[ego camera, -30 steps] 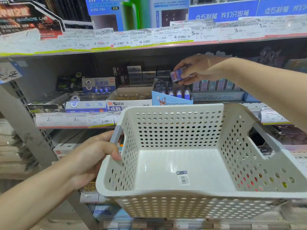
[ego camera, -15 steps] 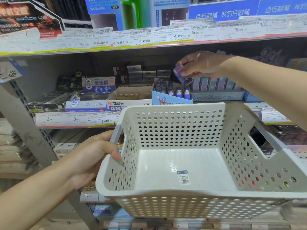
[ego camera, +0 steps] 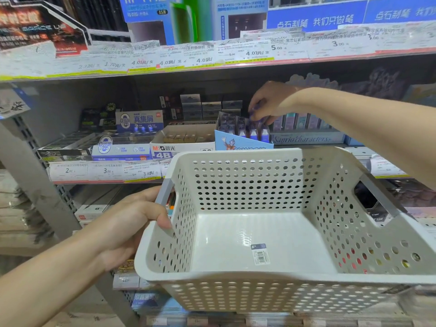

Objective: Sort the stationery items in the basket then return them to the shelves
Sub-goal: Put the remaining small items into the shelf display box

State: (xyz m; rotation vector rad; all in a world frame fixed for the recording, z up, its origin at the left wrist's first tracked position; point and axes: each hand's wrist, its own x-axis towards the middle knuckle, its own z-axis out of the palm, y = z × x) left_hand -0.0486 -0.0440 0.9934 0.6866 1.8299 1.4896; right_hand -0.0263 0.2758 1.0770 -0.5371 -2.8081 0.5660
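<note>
Off-white perforated basket (ego camera: 271, 296) w/ grey handles; blue display box (ego camera: 238, 141); purple-blue item (ego camera: 256, 113).

Grey shelving upright (ego camera: 35, 175), price-tag strips (ego camera: 165, 60) — perhaps a shop

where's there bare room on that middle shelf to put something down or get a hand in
The M&G 4B carton holds only a low row of items, with room above them. The blue display box beside it is packed, and the right hand is pushing a small item in there. The basket floor is bare except a barcode sticker.
</note>
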